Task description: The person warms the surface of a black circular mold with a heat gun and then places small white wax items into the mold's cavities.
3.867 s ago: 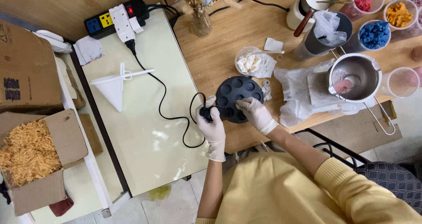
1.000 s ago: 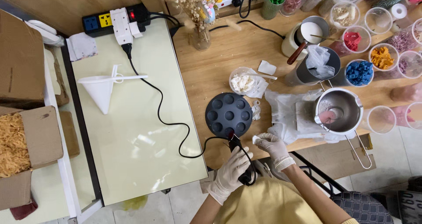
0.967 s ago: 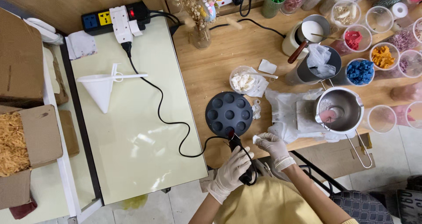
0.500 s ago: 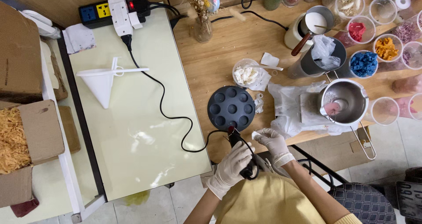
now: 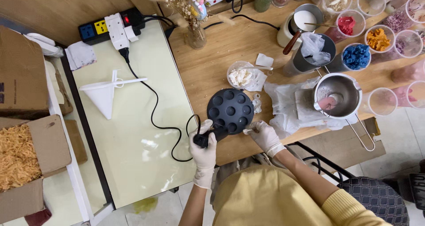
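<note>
Head view looks straight down on a wooden surface [image 5: 208, 71] beside a pale green glass-topped surface [image 5: 128, 155]. At the wooden edge lies a round black mould with circular hollows [image 5: 230, 111], its dark handle pointing toward the person. Left hand [image 5: 203, 146], in a white glove, is wrapped with fingers curled around that black handle [image 5: 204, 138], where a black cord [image 5: 155, 119] joins it and loops back across the green surface to a black power strip with coloured sockets [image 5: 110, 26]. Right hand [image 5: 264, 135], also gloved white, rests just right of the mould's near rim, fingers bent and drawn together; whether they pinch anything cannot be told. Right of the mould lies crumpled clear plastic sheeting [image 5: 287, 106] under a steel pouring pot with a long wire handle [image 5: 338, 95] holding pink residue. Behind the mould stands a small clear cup of white lumps [image 5: 241, 75]. Clear cups of blue [image 5: 356, 56], orange [image 5: 378, 39] and red pieces [image 5: 346, 25] line the far right. A white paper funnel [image 5: 104, 95] lies on the green surface, well apart from both hands.
</note>
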